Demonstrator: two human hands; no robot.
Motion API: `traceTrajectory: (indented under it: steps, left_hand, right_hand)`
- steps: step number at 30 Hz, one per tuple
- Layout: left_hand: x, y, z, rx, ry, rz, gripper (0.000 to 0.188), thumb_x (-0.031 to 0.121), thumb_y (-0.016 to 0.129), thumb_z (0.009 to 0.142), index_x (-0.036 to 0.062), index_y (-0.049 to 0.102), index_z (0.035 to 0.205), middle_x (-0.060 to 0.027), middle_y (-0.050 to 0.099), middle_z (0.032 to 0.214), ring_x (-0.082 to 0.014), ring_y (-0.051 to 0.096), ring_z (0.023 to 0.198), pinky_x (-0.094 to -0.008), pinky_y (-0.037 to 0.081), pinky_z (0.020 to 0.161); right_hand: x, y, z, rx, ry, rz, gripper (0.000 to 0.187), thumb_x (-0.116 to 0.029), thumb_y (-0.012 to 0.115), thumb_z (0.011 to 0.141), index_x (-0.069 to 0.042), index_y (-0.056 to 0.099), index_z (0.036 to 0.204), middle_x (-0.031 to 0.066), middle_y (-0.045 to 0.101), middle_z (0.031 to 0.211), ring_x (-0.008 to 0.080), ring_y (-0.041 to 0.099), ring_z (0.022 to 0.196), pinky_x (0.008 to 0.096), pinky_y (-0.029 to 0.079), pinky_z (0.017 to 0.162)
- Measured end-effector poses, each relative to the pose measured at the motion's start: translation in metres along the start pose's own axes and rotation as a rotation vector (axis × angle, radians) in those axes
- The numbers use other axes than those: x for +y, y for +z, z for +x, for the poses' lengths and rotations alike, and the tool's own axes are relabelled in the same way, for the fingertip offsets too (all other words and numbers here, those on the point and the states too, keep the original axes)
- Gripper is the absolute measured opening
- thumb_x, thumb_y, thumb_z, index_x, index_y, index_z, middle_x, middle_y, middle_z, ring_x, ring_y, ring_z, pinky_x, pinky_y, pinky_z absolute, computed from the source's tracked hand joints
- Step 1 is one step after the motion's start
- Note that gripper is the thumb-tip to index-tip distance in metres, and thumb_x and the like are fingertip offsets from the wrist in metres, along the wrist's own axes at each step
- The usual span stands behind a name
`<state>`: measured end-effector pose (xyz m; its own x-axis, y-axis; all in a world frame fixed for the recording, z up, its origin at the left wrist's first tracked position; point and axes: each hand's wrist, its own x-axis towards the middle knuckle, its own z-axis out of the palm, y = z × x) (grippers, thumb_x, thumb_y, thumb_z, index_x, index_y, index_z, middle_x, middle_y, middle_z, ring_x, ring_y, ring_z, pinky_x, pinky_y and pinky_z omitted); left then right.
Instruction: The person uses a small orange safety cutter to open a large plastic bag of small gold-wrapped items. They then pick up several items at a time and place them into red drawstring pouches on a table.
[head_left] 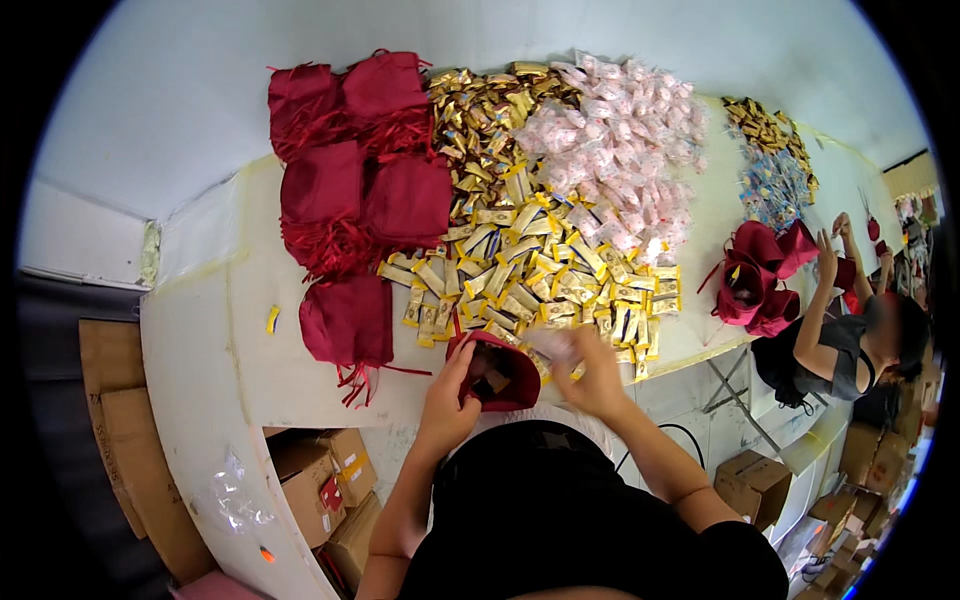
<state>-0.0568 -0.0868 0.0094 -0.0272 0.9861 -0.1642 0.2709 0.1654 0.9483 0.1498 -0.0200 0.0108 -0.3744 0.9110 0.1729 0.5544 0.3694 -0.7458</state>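
Left fingers pinch the rim of an open red bag at the surface's near edge. Right hand is blurry over the gold packets, looks like it's gripping something pale, can't tell what.

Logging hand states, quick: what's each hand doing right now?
Left hand: grip closed on the open red pouch rim.
Right hand: blurred, over the gold sachets; grip cannot be told.

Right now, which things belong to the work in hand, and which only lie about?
In use: left hand holding open red pouch; right hand blurred; gold sachets; pink sweets; empty pouches.
Lying about: cardboard boxes; lone yellow sachet.
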Motion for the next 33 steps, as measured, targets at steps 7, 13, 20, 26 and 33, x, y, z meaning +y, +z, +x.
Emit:
traceTrajectory:
  steps: [7, 13, 20, 26, 33]
  left_hand:
    - [-0.003, 0.015, -0.001, 0.021, 0.024, -0.025, 0.064, -0.008, 0.042, 0.064, -0.0037, 0.038, 0.128, -0.0194, 0.039, 0.132, -0.0259, 0.045, 0.117, -0.0307, 0.035, 0.096]
    - [0.016, 0.038, 0.007, -0.197, -0.142, -0.411, 0.06, -0.011, 0.043, 0.073, -0.0016, 0.035, 0.131, -0.014, 0.032, 0.137, -0.0167, 0.054, 0.098, -0.0251, 0.047, 0.074]
    - [0.025, 0.02, 0.017, -0.135, 0.002, -0.416, 0.039, -0.009, 0.043, 0.078, -0.0009, 0.048, 0.116, -0.014, 0.037, 0.132, -0.0114, 0.056, 0.073, -0.0233, 0.047, 0.066]
    - [-0.004, -0.007, 0.002, -0.015, -0.174, -0.41, 0.037, -0.009, 0.045, 0.077, 0.0003, 0.051, 0.112, -0.012, 0.047, 0.122, -0.0103, 0.055, 0.072, -0.023, 0.046, 0.065]
    - [-0.084, -0.052, -0.021, 0.514, 0.091, 0.182, 0.035, -0.005, 0.053, 0.071, 0.0021, 0.055, 0.105, -0.0137, 0.051, 0.114, -0.0233, 0.053, 0.093, -0.0327, 0.042, 0.082]
  right_hand:
    - [-0.037, -0.014, 0.009, -0.206, 0.087, 0.128, 0.068, -0.034, 0.072, 0.066, -0.014, 0.043, 0.125, 0.0185, 0.043, 0.118, 0.034, 0.049, 0.104, 0.0374, 0.044, 0.083]
    - [-0.002, -0.011, -0.015, -0.504, -0.07, -0.006, 0.044, -0.025, 0.069, 0.068, -0.014, 0.057, 0.109, 0.016, 0.044, 0.125, 0.0313, 0.055, 0.099, 0.0362, 0.048, 0.079]
    - [0.099, -0.096, -0.007, 0.264, 0.346, -0.037, 0.013, -0.007, 0.059, 0.066, -0.003, 0.063, 0.078, 0.0123, 0.061, 0.073, 0.0233, 0.059, 0.063, 0.033, 0.048, 0.061]
    - [0.26, -0.196, 0.058, 0.71, 0.465, -0.223, 0.015, -0.01, 0.064, 0.072, 0.001, 0.058, 0.08, 0.0098, 0.056, 0.066, 0.019, 0.053, 0.057, 0.0316, 0.041, 0.052]
    - [0.347, -0.2, 0.024, 0.843, 0.438, -0.255, 0.041, 0.001, 0.056, 0.076, -0.006, 0.046, 0.115, 0.012, 0.053, 0.101, 0.0201, 0.054, 0.078, 0.0319, 0.048, 0.063]
